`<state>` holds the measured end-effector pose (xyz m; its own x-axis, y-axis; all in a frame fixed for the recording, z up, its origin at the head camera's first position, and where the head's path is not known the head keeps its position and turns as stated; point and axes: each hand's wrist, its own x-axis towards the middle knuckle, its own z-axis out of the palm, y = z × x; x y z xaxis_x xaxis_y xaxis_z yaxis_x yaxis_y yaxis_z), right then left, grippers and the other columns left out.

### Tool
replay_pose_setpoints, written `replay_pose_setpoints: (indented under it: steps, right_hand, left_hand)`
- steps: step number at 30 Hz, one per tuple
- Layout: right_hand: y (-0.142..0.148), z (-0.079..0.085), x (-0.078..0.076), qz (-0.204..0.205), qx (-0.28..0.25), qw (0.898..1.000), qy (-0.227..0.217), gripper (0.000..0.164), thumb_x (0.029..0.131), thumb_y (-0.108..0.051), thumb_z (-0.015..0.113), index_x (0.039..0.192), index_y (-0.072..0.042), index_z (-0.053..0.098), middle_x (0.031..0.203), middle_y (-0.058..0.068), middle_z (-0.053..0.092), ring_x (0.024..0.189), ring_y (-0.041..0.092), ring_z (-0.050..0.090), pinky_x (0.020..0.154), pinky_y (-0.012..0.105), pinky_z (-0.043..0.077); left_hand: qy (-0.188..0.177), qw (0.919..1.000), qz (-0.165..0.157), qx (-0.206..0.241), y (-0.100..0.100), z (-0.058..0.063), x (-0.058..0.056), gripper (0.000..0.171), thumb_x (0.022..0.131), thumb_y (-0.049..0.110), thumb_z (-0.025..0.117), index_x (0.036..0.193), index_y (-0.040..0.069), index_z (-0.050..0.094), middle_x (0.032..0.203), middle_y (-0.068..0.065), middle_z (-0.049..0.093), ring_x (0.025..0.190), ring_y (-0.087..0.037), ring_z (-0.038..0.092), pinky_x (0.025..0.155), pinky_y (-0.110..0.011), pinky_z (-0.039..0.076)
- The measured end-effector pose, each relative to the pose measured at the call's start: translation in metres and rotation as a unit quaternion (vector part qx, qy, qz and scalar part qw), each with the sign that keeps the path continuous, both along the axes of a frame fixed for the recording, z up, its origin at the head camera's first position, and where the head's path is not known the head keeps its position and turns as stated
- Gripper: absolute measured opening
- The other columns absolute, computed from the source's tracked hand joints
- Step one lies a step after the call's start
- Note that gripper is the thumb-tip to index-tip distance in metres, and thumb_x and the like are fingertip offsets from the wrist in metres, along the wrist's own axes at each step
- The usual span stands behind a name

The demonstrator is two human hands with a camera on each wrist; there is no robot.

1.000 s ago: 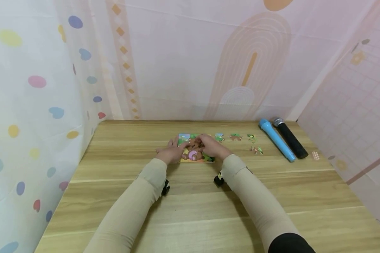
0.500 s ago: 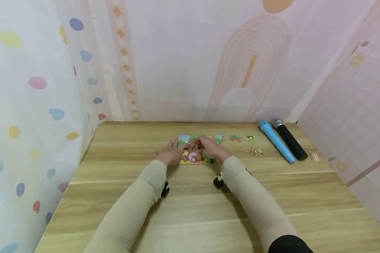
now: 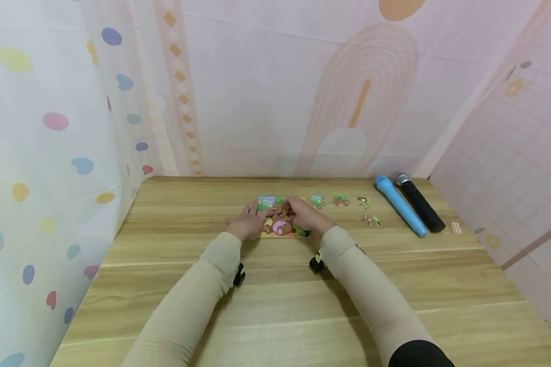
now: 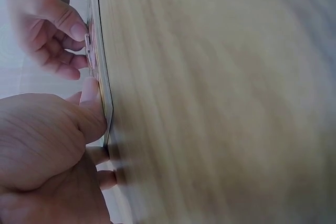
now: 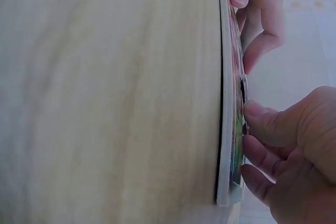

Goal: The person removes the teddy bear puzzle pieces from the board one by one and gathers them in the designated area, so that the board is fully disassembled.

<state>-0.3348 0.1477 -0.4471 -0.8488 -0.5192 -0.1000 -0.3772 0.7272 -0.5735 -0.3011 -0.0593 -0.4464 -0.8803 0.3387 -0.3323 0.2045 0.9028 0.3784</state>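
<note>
A jigsaw puzzle board (image 3: 279,230) with a brown bear picture lies flat on the wooden table, between both hands. At its left side, my left hand (image 3: 247,225) rests with spread fingers, some touching the table by the edge; its thumb (image 4: 90,90) presses the top of the board. Over the right part of the picture, my right hand (image 3: 306,214) pinches a small puzzle piece (image 5: 245,128) between thumb and fingertips, right at the board's surface. Most of that piece is hidden by the fingers. Several loose puzzle pieces (image 3: 341,201) lie to the right of the board.
Farther right, a blue microphone (image 3: 400,206) and a black microphone (image 3: 421,204) lie side by side. A small pale dotted item (image 3: 456,228) sits near the table's right edge. Patterned cloth (image 3: 257,102) hangs behind the table and along both sides.
Both hands stay almost still on the puzzle board. The head view has shifted very slightly; the loose pieces and microphones lie where they were.
</note>
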Motion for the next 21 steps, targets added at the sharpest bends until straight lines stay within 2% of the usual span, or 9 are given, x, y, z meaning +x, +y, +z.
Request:
replay_pose_setpoints:
  steps: [5, 12, 18, 21]
  right_hand:
    - [-0.0028, 0.0020, 0.0001, 0.007, 0.018, 1.000, 0.020, 0.039, 0.098, 0.013, 0.049, 0.137, 0.004, 0.049, 0.131, 0.018, 0.055, 0.123, 0.030, 0.055, 0.103, 0.041, 0.048]
    - [-0.0048, 0.0044, 0.0011, 0.010, 0.022, 0.999, 0.031, 0.034, 0.099, 0.009, 0.055, 0.131, 0.001, 0.053, 0.124, 0.016, 0.052, 0.113, 0.027, 0.053, 0.098, 0.039, 0.049]
    - [-0.0044, 0.0057, 0.0023, 0.005, 0.008, 1.000, 0.019, 0.035, 0.098, 0.012, 0.054, 0.131, 0.000, 0.053, 0.120, 0.013, 0.050, 0.108, 0.024, 0.052, 0.095, 0.036, 0.050]
    - [-0.0044, 0.0066, 0.0030, 0.009, 0.005, 1.000, 0.019, 0.039, 0.098, 0.013, 0.052, 0.135, 0.001, 0.052, 0.119, 0.012, 0.049, 0.107, 0.024, 0.051, 0.093, 0.036, 0.050]
  left_hand:
    - [0.005, 1.0000, 0.001, -0.003, -0.0005, 0.0015, 0.0017, 0.039, 0.109, 0.034, 0.041, 0.148, 0.027, 0.037, 0.169, -0.014, -0.012, 0.155, -0.038, -0.004, 0.099, -0.088, 0.014]
    - [0.003, 0.9999, 0.008, -0.010, -0.0002, 0.0027, 0.0039, 0.050, 0.109, 0.036, 0.042, 0.157, 0.030, 0.030, 0.170, -0.012, -0.012, 0.155, -0.037, -0.005, 0.101, -0.087, 0.012]
    - [0.005, 0.9999, 0.013, -0.009, 0.0016, 0.0041, 0.0047, 0.070, 0.107, 0.037, 0.046, 0.165, 0.025, 0.008, 0.170, -0.010, -0.012, 0.156, -0.035, -0.004, 0.102, -0.086, 0.013]
    - [0.004, 0.9998, 0.015, -0.014, 0.0019, 0.0032, 0.0050, 0.075, 0.107, 0.038, 0.046, 0.165, 0.026, 0.001, 0.170, -0.009, -0.013, 0.156, -0.034, -0.005, 0.103, -0.085, 0.012]
